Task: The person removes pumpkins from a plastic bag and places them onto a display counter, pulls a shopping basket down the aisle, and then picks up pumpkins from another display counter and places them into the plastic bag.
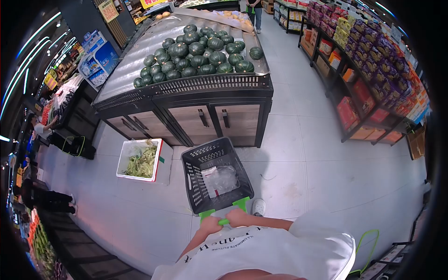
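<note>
Head view, green-handled basket (213,156), white shirt (284,247) reading "ILLUMINATE FUTURE"

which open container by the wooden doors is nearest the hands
The slotted dark grey plastic basket: left hand and right hand grip its green handle. The white foam box of green leaves stands untouched, farther left.

At six o'clock, the hands (236,216) partly hide the green handle (224,222); at eleven, the top edge crops a yellow sign (150,3).
</note>
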Demonstrator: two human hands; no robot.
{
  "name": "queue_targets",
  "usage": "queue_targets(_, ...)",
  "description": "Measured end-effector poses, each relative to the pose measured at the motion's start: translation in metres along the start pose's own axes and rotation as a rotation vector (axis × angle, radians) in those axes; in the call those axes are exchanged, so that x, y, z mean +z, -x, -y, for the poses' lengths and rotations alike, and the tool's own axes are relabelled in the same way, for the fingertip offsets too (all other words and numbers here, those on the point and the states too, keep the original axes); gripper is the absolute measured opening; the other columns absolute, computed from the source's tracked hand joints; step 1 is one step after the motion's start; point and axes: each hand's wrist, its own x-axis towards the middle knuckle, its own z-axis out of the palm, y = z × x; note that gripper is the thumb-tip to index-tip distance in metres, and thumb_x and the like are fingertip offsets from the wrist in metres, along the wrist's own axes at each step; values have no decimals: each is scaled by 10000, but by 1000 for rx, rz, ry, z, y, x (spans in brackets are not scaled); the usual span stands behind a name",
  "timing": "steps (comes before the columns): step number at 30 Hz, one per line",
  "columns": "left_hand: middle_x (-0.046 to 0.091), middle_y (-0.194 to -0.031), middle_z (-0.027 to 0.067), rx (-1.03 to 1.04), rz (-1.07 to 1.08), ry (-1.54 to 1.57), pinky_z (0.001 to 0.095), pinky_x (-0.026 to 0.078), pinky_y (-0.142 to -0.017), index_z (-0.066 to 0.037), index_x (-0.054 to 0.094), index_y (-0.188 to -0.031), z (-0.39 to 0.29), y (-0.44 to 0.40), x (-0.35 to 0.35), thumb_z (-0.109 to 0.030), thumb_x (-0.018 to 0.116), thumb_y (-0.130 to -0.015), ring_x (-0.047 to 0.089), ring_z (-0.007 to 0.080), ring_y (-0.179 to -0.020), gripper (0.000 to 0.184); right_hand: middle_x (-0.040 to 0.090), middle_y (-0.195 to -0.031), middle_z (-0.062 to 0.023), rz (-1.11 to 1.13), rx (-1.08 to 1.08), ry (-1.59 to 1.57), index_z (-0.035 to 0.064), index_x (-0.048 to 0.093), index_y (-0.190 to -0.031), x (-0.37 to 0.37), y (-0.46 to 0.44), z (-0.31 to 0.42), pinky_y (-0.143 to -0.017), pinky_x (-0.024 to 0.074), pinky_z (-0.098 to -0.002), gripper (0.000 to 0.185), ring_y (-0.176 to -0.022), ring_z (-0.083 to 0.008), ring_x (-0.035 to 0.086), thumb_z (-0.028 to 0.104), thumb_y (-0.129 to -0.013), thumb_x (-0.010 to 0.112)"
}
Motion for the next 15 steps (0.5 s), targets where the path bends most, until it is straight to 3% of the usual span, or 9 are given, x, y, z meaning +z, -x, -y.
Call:
queue_targets(2, 664, -795, 152, 48, 38, -86, 471, 485, -761, -131, 692, -818, 26, 15, -3, -308, 596, -664, 640, 343, -815, 254, 656, -755, -171, 46, 11, -88, 59, 654, -802, 16, -16, 19, -654, 513, -471, 192, -704, -352, 647, 206, -689, 603)
queue_targets(5, 670, -824, 137, 301, 67, -297, 521, 417, -890, -154, 700, -811, 73, 38, -13, -296, 587, -655, 629, 328, -905, 240, 660, -754, -155, 46, -24, -233, 60, 656, -797, 42, -35, 58, -663, 514, -469, 212, -688, -352, 643, 240, -700, 603)
queue_targets(8, 653, -993, 134, 261, 139, -451, 624, 253, -1007, -167, 709, -795, 121, 54, -19, -284, 591, -654, 544, 323, -1107, 218, 653, -722, -151, 126, 35, -424, 41, 639, -829, 68, -70, 100, -622, 519, -446, 234, -633, -321, 644, 243, -722, 589)
queue_targets(11, 535, -1251, 138, 152, -65, -597, 697, 136, -1023, -182, 703, -936, 142, 76, -43, -284, 609, -681, 402, 351, -1264, 291, 638, -677, -151, 88, 138, -670, 7, 596, -893, 59, -93, 141, -549, 517, -401, 269, -556, -269, 637, 236, -755, 562)
queue_targets(14, 400, -1393, 125, -22, -441, -535, 720, 53, -1023, -208, 637, -1129, 162, 71, -59, -274, 608, -735, 271, 377, -1345, 400, 628, -661, -156, -93, 150, -867, -16, 549, -933, 49, -128, 162, -479, 503, -353, 287, -492, -219, 621, 228, -782, 541)
queue_targets(15, 379, -1412, 121, -77, -457, -579, 715, 55, -1028, -225, 601, -1176, 166, 62, -62, -268, 600, -755, 263, 378, -1349, 423, 625, -661, -159, -158, 147, -918, -22, 534, -941, 50, -139, 163, -457, 496, -337, 290, -472, -203, 615, 226, -789, 535)
